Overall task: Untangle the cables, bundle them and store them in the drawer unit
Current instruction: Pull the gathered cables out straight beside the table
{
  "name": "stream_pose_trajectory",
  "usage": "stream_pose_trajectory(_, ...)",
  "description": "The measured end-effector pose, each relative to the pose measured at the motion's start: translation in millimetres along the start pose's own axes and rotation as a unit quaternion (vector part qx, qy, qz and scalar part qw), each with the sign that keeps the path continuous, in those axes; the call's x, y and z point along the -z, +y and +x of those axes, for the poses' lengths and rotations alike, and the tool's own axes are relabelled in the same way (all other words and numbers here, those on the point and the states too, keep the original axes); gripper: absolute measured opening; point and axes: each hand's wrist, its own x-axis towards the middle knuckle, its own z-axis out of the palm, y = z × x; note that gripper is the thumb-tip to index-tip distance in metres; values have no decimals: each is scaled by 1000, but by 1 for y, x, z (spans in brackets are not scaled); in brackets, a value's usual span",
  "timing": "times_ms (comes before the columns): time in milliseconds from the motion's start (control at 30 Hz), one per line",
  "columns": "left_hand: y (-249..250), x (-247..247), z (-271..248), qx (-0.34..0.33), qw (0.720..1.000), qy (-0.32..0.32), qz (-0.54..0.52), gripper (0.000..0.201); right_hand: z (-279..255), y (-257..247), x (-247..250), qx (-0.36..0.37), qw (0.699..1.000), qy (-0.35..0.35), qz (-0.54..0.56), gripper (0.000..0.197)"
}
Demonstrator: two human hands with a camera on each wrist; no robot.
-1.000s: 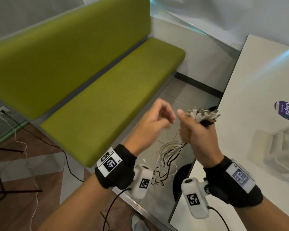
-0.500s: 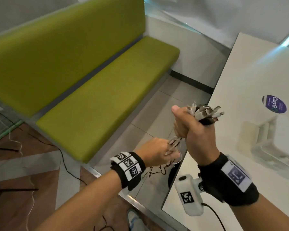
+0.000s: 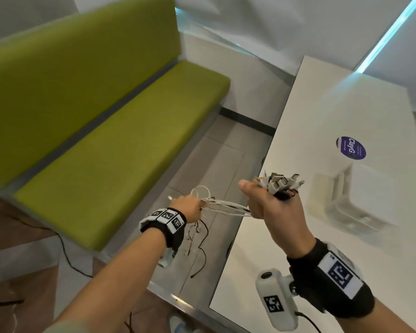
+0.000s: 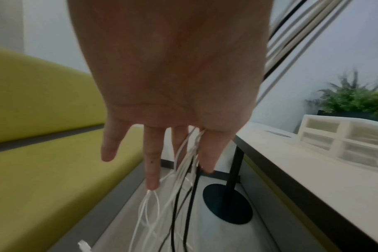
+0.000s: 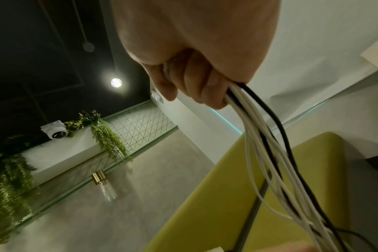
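My right hand (image 3: 271, 205) grips a bundle of white and black cables (image 3: 226, 207) in a fist above the table's left edge. Their plug ends (image 3: 282, 186) stick out above the fist. In the right wrist view the cables (image 5: 261, 136) leave the curled fingers (image 5: 205, 85) and hang down. My left hand (image 3: 189, 207) is to the left and slightly lower, fingers straight (image 4: 152, 162), with the strands (image 4: 183, 162) threaded between two fingers. Loose ends dangle toward the floor (image 3: 197, 246). The white drawer unit (image 3: 360, 203) stands on the table.
The white table (image 3: 346, 104) fills the right, with a round purple sticker (image 3: 350, 148) on it. Its black pedestal base (image 4: 227, 204) stands on the floor beneath. A green bench (image 3: 106, 152) runs along the left. A black cord (image 3: 65, 251) trails over the floor.
My left hand has slid from beside the right fist down and out to the left along the cables, drawing the strands taut between the hands. The right fist has kept its hold.
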Motion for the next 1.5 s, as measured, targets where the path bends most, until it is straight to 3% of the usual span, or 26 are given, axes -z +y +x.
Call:
stream_pose_trajectory(100,-20,-6,-1,48,997,-55,2,46,-1,-3,5,-3,1000,-13,-8,56)
stream_pose_trajectory(233,-64,-22,-13,128,984,-117,47,47,10,-22,19,30,999,-36,0,48)
stream_pose_trajectory(300,-74,-23,-17,141,981,-125,49,46,23,-28,21,43,998,-35,2,47)
stream_pose_trajectory(433,-60,1,-17,103,987,-121,-12,42,36,-17,6,46,998,-42,-21,54)
stream_pose_trajectory(500,-51,16,-18,102,991,-58,-66,34,37,-9,-3,41,998,-49,-17,52)
stream_pose_trajectory(567,-38,29,-21,47,978,36,-198,20,36,-7,-10,47,997,-53,-19,46)
stream_pose_trajectory(600,-29,34,-23,-12,954,50,-294,15,36,-6,-13,56,997,-58,-19,44)
stream_pose_trajectory(667,-10,39,-28,-137,902,-9,-410,22,37,-7,-17,73,995,-65,-12,42)
stream_pose_trajectory(700,-1,36,-30,-178,892,-49,-412,25,37,-8,-18,77,995,-69,-9,43)
stream_pose_trajectory(767,12,27,-29,-213,888,-110,-392,26,40,-10,-17,77,994,-79,3,47)
stream_pose_trajectory(867,16,7,-26,-214,873,-165,-406,24,43,-11,-12,64,994,-85,29,46)
stream_pose_trajectory(967,20,-8,-29,-212,893,-168,-360,25,41,-7,-9,50,994,-88,40,46)
stream_pose_trajectory(1033,25,-18,-27,-190,918,-137,-319,13,38,-7,-11,49,994,-94,40,47)
stream_pose_trajectory(1133,25,-33,-19,-157,959,-118,-204,18,34,-11,-15,46,990,-111,67,45)
stream_pose_trajectory(1233,22,-42,-23,-145,962,-181,-145,23,31,-19,-13,56,988,-128,70,45)
stream_pose_trajectory(1400,18,-43,-26,-48,975,-128,-177,35,23,-29,-10,72,985,-137,70,44)
stream_pose_trajectory(1500,-7,-55,-18,20,975,-139,-173,32,20,-34,-12,80,983,-148,68,44)
